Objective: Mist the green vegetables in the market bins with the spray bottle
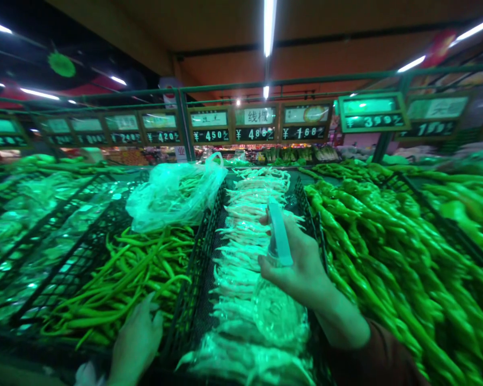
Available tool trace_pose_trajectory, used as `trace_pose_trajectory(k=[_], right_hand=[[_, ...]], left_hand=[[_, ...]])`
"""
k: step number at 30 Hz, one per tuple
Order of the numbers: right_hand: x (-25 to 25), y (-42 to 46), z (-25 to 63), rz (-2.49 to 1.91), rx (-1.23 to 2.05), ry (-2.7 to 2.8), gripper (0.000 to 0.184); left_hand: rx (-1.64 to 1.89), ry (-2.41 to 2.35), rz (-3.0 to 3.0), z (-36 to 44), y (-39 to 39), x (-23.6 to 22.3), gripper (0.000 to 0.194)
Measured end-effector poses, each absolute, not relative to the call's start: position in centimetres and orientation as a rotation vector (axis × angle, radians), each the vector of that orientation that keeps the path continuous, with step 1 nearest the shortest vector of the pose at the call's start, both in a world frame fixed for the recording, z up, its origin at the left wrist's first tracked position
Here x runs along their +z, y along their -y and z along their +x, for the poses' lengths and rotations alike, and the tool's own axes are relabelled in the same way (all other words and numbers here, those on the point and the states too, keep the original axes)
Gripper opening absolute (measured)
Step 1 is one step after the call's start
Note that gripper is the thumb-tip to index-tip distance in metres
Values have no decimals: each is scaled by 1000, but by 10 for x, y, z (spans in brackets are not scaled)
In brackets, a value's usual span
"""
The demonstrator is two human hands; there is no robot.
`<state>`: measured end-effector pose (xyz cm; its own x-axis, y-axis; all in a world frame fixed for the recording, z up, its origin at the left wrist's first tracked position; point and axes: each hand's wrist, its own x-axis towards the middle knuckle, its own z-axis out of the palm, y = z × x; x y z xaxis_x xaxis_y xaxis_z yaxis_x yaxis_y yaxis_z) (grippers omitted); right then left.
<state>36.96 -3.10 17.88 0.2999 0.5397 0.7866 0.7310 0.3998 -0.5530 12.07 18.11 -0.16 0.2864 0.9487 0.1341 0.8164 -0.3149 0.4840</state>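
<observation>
My right hand [301,262] is closed round a clear plastic spray bottle [277,289], its nozzle pointing away over a black crate of pale white peppers [247,225]. My left hand [137,338] rests with fingers extended on the near edge of the crate of long thin green peppers [132,279], touching the peppers and holding nothing. The white peppers lie in layered rows down the middle crate.
A clear plastic bag [173,193] lies over the far part of the thin green peppers. A big heap of wrinkled green peppers [378,241] fills the right side. Wrapped greens in black crates [44,225] lie at the left. Price signs [255,126] hang on a green rail behind.
</observation>
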Motion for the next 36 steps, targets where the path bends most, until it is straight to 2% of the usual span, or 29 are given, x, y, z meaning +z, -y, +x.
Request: trace_pose_trajectory(k=[9, 22, 27, 33, 36], right_hand=[[175, 29, 361, -1228, -127, 1393, 49], [173, 31, 385, -1274, -275, 1265, 56], [181, 38, 396, -1339, -325, 1138, 47], [183, 37, 395, -1344, -310, 1142, 51], [181, 36, 392, -1313, -280, 1195, 38]], left_hand=[[570, -1616, 2193, 121, -181, -2, 67], [676, -1574, 2191, 120, -181, -6, 67], [724, -1556, 2216, 118, -184, -11, 66], [717, -1559, 2227, 119, -186, -13, 66], [702, -1556, 2223, 119, -185, -12, 66]])
